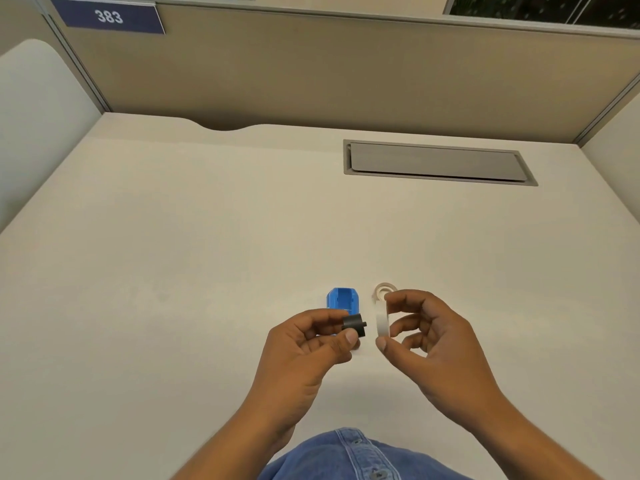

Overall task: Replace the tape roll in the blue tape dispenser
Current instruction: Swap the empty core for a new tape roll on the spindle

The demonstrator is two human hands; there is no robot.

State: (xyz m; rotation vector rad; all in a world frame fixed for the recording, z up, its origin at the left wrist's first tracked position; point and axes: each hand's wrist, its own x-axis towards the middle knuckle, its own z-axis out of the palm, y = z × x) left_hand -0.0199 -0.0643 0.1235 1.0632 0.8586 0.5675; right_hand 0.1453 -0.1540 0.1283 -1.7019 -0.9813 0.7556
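Holding black hub [459, 324] pinched in left hand [304, 344], fingers clamped on it; right hand [429, 336] fingers clamped on white tape roll [486, 320], held edge-on just beside hub, not touching. Blue tape dispenser [343, 301] sits open on table [173, 271], behind the hands; second ring [385, 289] lies flat near it. Risks, as judged: hub entering roll core tilted and jamming; light pinch letting roll drop; roll mounted backwards so tape feeds wrong way.
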